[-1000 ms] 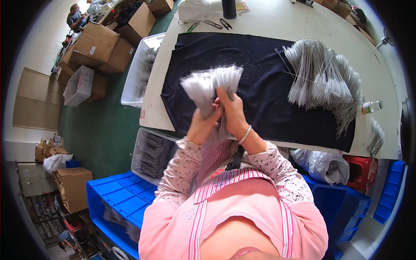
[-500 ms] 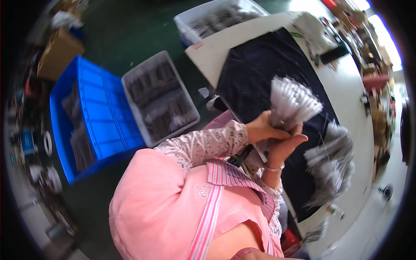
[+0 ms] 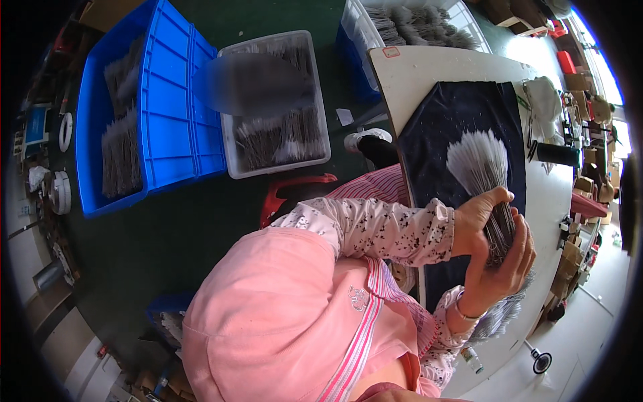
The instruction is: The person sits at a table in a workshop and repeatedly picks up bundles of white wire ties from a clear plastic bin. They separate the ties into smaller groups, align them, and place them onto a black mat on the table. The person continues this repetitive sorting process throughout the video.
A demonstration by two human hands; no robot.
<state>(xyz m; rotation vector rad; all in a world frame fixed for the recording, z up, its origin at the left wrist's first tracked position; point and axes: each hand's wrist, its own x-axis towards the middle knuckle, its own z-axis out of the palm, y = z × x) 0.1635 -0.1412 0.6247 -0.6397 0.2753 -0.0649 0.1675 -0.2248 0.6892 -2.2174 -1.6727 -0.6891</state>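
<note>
A thick bundle of thin wire-stemmed brushes [image 3: 481, 161] with whitish bristles is held between my two hands, its bristle ends fanned out toward the far side. My left hand [image 3: 474, 218] closes round the wire stems just below the bristles. Cupped at the lower ends of the stems is my right hand [image 3: 502, 275], fingers along their outer side and a bracelet on its wrist. Dark blue cloth [image 3: 432, 147] lies beneath on the pale table [image 3: 455, 63]. Partly hidden behind my right hand is a loose pile of similar brushes [image 3: 497, 318].
To the left stand a blue crate [image 3: 171, 100] and a translucent bin [image 3: 325, 127], both holding brush bundles. Another white bin [image 3: 351, 27] of brushes is beyond the table. A black cylinder [image 3: 558, 155] and a white bag [image 3: 542, 100] lie at the table's far right. A red stool [image 3: 271, 201] is beside me.
The view has shifted, so the crates and table appear elsewhere. Both hands still hold the bundle; my right hand now cups the stem ends with its fingers stretched further along them.
</note>
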